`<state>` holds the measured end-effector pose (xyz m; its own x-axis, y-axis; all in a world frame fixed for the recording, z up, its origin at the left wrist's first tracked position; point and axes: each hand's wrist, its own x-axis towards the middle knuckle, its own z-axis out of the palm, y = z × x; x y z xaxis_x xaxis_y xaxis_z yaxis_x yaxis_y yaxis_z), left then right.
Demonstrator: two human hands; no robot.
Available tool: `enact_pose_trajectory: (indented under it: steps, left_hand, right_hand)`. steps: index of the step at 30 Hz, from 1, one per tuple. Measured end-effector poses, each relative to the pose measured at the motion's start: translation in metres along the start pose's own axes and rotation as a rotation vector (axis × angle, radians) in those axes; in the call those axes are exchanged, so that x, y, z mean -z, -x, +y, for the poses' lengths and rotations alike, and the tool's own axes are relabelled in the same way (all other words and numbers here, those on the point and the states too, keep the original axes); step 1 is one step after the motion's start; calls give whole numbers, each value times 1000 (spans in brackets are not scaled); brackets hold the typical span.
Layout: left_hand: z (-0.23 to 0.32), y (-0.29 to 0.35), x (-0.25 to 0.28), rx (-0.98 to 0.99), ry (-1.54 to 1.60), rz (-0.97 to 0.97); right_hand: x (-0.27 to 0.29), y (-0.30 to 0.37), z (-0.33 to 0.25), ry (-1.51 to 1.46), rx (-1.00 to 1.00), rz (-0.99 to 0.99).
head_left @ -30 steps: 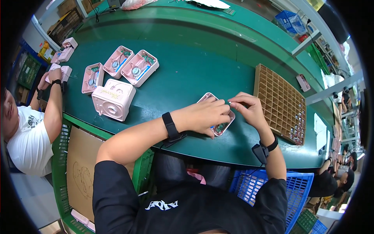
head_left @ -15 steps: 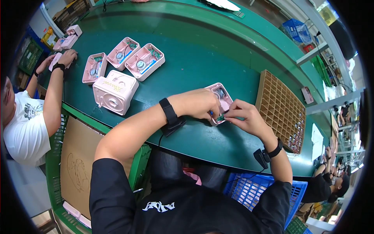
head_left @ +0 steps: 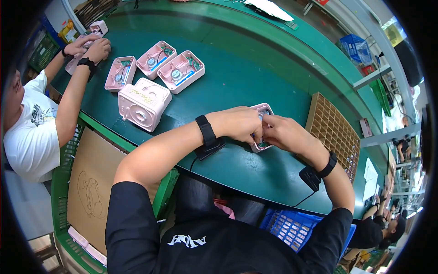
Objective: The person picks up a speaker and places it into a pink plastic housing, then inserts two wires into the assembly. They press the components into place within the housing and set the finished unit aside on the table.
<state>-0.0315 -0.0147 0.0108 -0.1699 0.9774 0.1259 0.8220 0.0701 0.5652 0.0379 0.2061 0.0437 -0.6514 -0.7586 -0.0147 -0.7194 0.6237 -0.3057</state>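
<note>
On the green bench in front of me sits an open pink plastic housing (head_left: 263, 108) with a green circuit board (head_left: 262, 145) at its near end. My left hand (head_left: 242, 124) curls over the housing's left wall, fingers closed on it. From the other side my right hand (head_left: 288, 134) reaches in, its thumb and fingers pinched together close to the left fingertips. Whatever the right fingers hold is hidden by the hands, which also cover most of the inside.
Three open pink housings (head_left: 181, 72) with speakers, blue parts and boards lie left of centre, behind a closed pink case (head_left: 143, 104). A brown compartment tray (head_left: 335, 132) lies at right. At far left, a co-worker's hands (head_left: 93, 48) handle pink parts. Green crate (head_left: 59, 192) and blue crate (head_left: 292, 228) stand below.
My right hand has moved left over the housing, its fingers now deeper inside and nearer my left hand. The co-worker's hands have shifted farther along the bench.
</note>
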Motion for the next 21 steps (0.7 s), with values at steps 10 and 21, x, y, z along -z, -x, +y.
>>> enact_pose_trajectory:
  steps: [10,21]
  left_hand:
    - [-3,-2,2,-39,-58,20]
    - [-1,-4,-8,-83,-54,82]
  right_hand:
    - [7,-3,6,-51,0,-100]
    - [-1,-14,14,84,141,-220]
